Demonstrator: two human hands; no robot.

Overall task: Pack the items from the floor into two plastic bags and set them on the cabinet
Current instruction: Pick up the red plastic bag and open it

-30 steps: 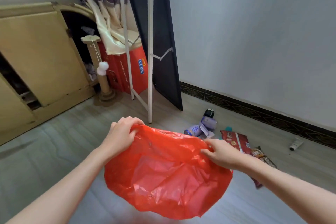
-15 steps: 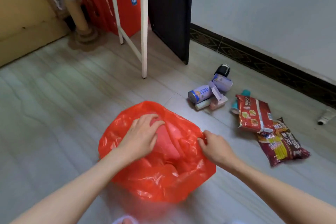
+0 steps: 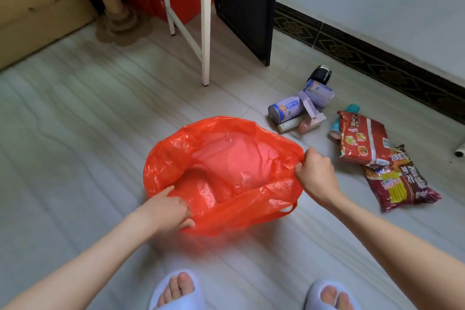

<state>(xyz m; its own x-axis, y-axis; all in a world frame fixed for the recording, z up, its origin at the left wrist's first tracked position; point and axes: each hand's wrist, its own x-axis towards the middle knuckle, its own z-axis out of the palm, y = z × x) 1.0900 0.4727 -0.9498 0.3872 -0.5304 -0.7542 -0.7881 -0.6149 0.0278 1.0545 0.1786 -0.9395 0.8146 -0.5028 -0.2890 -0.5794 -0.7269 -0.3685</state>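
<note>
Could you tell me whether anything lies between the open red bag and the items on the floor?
Nothing visible does: bare floor separates the red bag from the can and noodle packet.

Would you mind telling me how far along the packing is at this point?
Done: only the setup. The red bag sits on the floor with its mouth open, nothing visible inside. In hand: the left hand and right hand grip its rim, spreading it. Left: the cans, noodle packets and other items lie unpacked; no second bag shows.
</note>
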